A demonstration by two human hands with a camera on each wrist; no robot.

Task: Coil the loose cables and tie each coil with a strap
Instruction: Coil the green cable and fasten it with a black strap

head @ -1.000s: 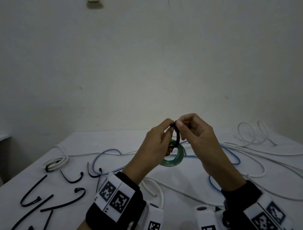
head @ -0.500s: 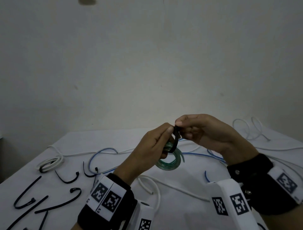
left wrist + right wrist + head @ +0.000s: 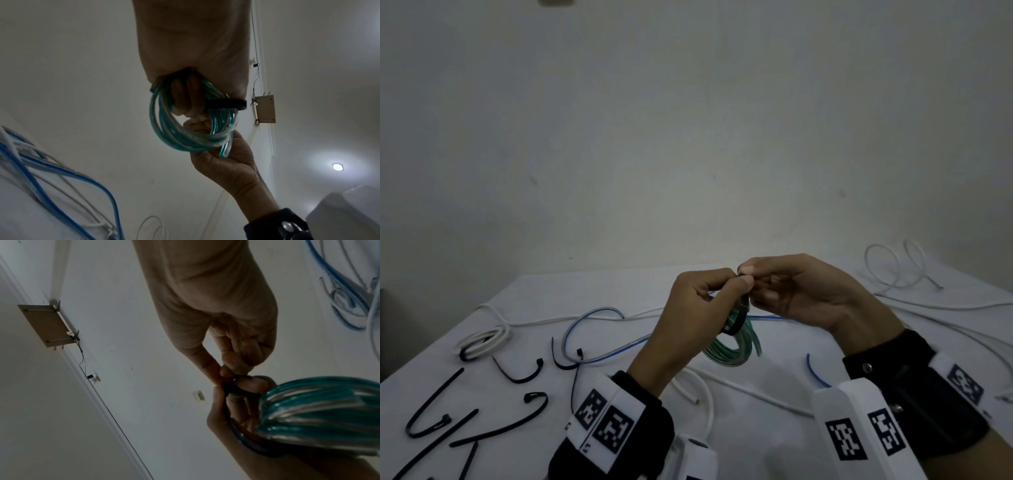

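Head view first: my left hand (image 3: 698, 308) holds the teal cable coil (image 3: 732, 346) up off the worktop (image 3: 619, 387), and my right hand (image 3: 801, 291) pinches the black strap (image 3: 739, 317) right above it, fingertips of both hands touching.

Left wrist view adds what that hides: the strap (image 3: 226, 104) crosses the coil (image 3: 185, 129) sideways, my fingers through the loop.

Right wrist view shows the pinch on the strap end (image 3: 232, 387); I judge cinching pulls away from the coil (image 3: 318, 410).
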